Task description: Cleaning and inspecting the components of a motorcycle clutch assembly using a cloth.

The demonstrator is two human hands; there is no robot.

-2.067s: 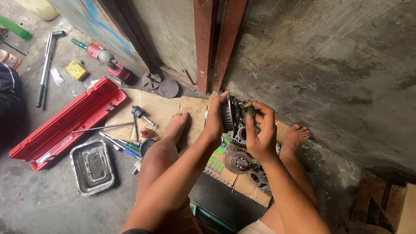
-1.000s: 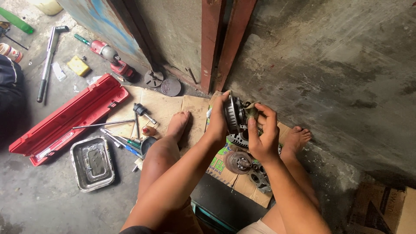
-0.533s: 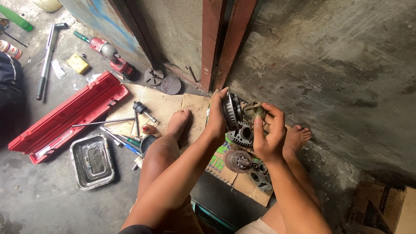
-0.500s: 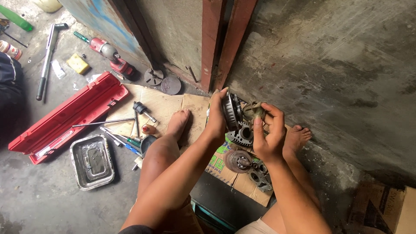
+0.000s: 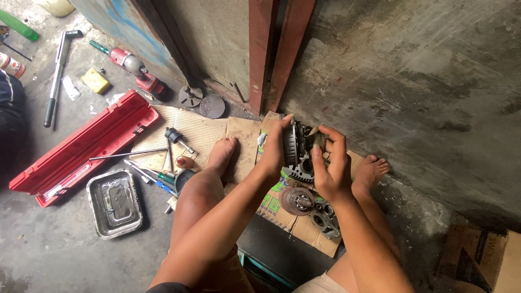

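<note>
Between the person's 2 bare feet, both hands hold a greasy round gear assembly [image 5: 297, 154] up above the cardboard. The left hand [image 5: 274, 149] is clenched around its left edge, fingers [image 5: 284, 120] curled over the top rim, while the right hand [image 5: 331, 163] grips the right side with its fingers [image 5: 328, 133] pressed against the metal, so the toothed ring faces down between the palms. Just below the hands, more oily gear parts [image 5: 309, 209] lie on a flattened sheet of cardboard [image 5: 206, 130] spread over the concrete floor [image 5: 49, 249]. The left foot [image 5: 222, 154] rests on that cardboard and the right foot [image 5: 370, 171] at its far edge. Left of the knee lie a few loose hand tools [image 5: 157, 176], a dirty metal tray [image 5: 115, 202] and an open red tool case [image 5: 81, 146]. Farther off, near the wall, are a long wrench [image 5: 56, 76] and a red power tool [image 5: 138, 70].
</note>
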